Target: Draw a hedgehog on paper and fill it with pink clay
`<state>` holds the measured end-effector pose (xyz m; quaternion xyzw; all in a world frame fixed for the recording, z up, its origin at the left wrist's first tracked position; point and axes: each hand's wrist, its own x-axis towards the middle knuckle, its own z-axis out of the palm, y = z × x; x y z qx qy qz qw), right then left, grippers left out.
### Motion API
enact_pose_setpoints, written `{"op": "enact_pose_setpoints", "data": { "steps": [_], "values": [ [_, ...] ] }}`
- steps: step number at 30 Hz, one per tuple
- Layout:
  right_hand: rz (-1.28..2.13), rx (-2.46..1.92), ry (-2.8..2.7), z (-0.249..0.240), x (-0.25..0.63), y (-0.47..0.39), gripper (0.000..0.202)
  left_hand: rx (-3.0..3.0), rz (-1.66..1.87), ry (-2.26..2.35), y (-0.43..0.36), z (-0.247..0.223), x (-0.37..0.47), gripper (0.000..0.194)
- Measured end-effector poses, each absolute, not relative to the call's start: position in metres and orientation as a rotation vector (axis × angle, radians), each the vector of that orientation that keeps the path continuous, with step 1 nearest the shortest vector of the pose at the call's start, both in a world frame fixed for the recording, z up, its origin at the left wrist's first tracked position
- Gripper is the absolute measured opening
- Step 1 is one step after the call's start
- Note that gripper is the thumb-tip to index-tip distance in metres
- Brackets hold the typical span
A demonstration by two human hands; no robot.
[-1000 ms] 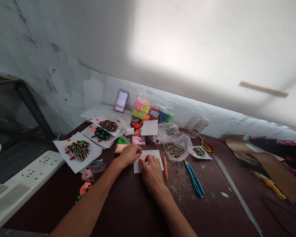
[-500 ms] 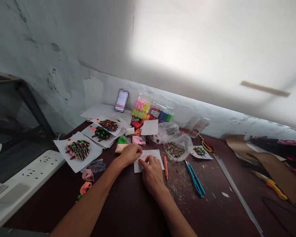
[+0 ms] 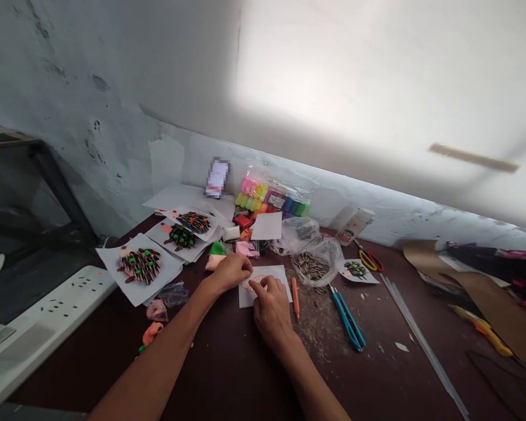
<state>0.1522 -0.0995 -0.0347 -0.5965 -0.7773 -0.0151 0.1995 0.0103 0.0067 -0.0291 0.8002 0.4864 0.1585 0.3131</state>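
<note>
Paper (image 3: 246, 299): flat on table (image 3: 230, 362), six o'clock from mid-view, bearing orange drawing (image 3: 256, 278).
Handling: probably light, easily creased; best taken by bare edges.
Left hand (image 3: 234, 271): ten o'clock of paper, curled, fingertips nearly together; pinching anything or not, impossible to say.
Right hand (image 3: 272, 304): five o'clock of paper, half curled, index finger reaching onto drawing; any grip hidden from view.
Lettering: label (image 3: 276, 200) on multicolour pack (image 3: 258, 193), twelve o'clock of paper, too small to read.

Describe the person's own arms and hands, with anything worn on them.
The left hand and right hand are gloveless. The left forearm and right forearm show no sleeves, watch or bracelet. Any ring is too small to tell.
</note>
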Motion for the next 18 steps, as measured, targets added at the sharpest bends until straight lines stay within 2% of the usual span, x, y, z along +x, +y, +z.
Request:
{"op": "enact_pose_setpoints", "data": {
  "steps": [9,18],
  "values": [
    [0.065,-1.696,-2.209,-0.03,0.142,-0.101,0.036,2.118,0.428,1.269,0.007,-0.029,0.01,0.026],
    [0.006,-1.683,-2.269,-0.032,0.14,-0.096,0.028,2.121,0.424,1.295,0.007,-0.031,0.011,0.024]
  ]
}}
